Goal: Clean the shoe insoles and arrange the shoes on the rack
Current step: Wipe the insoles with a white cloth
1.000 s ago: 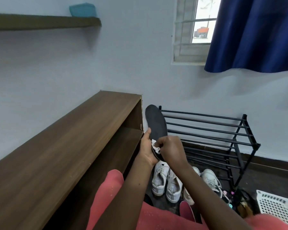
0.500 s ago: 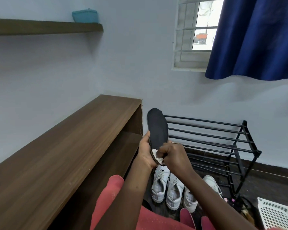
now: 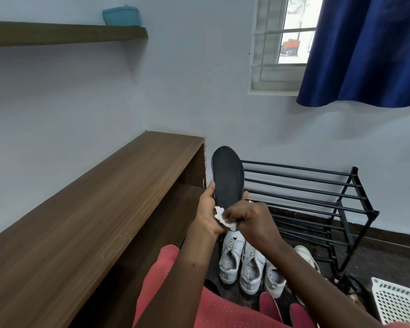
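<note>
Gripping the dark insole [image 3: 227, 176] near its lower end with my left hand [image 3: 208, 214], thumb on one edge and fingers curled round the other, I hold it upright in front of the black rack [image 3: 317, 192], which stands against the far wall. My right hand [image 3: 251, 218] is closed round a crumpled white wipe [image 3: 220, 215] and presses it against the bottom part of the insole, just beside my left palm. Below both hands, white sneakers [image 3: 230, 259] stand side by side on the floor, near the rack's left end. A long wooden cabinet [image 3: 92, 209] runs along the left wall, and a white basket [image 3: 398, 301] sits at the near right.
</note>
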{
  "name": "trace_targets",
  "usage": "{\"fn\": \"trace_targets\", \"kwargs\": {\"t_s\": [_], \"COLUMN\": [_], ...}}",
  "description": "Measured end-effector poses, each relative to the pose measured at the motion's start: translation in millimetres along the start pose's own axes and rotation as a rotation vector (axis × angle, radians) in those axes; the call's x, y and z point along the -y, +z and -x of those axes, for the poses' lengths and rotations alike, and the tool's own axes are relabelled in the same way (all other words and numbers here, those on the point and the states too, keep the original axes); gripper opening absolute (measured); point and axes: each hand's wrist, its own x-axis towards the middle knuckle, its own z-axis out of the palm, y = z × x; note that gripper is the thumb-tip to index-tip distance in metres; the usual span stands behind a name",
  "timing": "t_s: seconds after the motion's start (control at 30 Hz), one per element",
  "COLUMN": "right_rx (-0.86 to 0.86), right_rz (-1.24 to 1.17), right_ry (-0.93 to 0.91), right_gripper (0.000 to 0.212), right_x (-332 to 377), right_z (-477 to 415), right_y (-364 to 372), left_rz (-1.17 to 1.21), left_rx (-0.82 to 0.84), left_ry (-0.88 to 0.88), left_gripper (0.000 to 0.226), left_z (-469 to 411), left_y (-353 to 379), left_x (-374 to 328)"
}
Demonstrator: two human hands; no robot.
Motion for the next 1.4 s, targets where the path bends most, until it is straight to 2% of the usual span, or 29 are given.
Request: {"fn": "trace_targets", "kwargs": {"t_s": [0.17,0.37,0.5,0.6,0.67,0.77,0.97,1.17,1.4], "right_rx": [-0.091,-0.001,-0.005,-0.009,0.057,0.165,0.042,0.035,0.020], "right_rz": [0.130,0.033,0.160,0.040,-0.075,-0.143,0.001,-0.054,0.106], "right_ry": [0.130,0.029,0.182,0.278,0.303,0.308,0.422,0.373,0.432], "right_gripper": [0.023,0.020,0.015,0.022,0.028,0.026,0.022,0.022,0.015], "right_x": [-17.1,-7.4,-27.2,-24.6,-14.9,-8.1,-31.4,-15.8,-37.3], "right_z": [-22.5,0.2,-19.2,-20.4,-9.9,1.3,-13.7,21.3,13.7], "right_y": [5.7,11.9,13.0,14.1,14.1,14.0,19.5,33.4,33.3], "left_rz": [-0.135,-0.071,-0.195,-0.194,-0.169,-0.105,-0.211,-0.116,-0.210], "left_rx": [0.032,-0.019,-0.001,-0.017,-0.027,-0.075,-0.095,-0.103,-0.105], "left_ry": [-0.040,-0.032,-0.056,-0.038,-0.004,0.013,-0.051,-0.033,-0.084], "left_gripper": [0.057,0.059,0.056,0.054,0.052,0.052,0.052,0.058,0.056], "left_z": [1.5,-3.1,-4.0,-8.2,-9.7,-13.3,-17.1,-19.0,-15.7], "left_y": [1.0,-9.9,-11.4,-14.8,-17.7,-19.9,-24.9,-36.8,-42.1], "left_x": [8.2,-2.6,10.2,8.4,2.7,-1.5,15.3,9.1,30.8]}}
